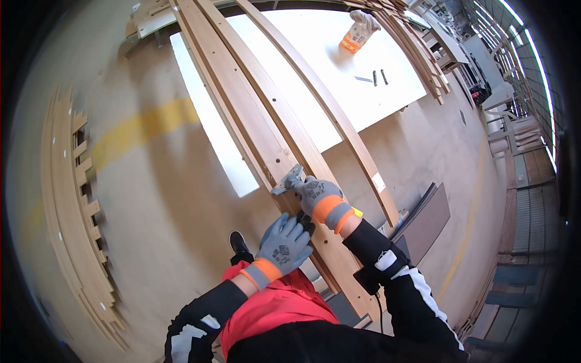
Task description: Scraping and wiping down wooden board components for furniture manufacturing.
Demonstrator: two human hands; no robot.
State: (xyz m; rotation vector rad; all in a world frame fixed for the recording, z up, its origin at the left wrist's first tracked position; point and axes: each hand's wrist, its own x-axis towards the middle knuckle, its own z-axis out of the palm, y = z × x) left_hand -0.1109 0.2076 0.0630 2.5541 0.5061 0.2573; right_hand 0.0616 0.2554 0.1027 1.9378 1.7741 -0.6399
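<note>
My right hand (319, 196), in a grey glove with an orange cuff, is closed around a wide metal scraper (287, 180). The scraper's pale blade lies across a long wooden board (254, 115) marked with dark knots. Just nearer to me, my left hand (285, 243) in a matching glove rests at the board's left edge with its fingers stretched out. A dark shape sits by its fingertips, too unclear to name. Alongside on the right runs a second knotted board (284, 121), and beyond it a narrower plank (330, 112).
The boards cross a white-topped table (387, 91). On it stand a plastic bottle with orange contents (356, 37) and several small tools (374, 78). Stacked planks (66, 199) lie on the floor at left. Brown panels (426, 221) lean at right.
</note>
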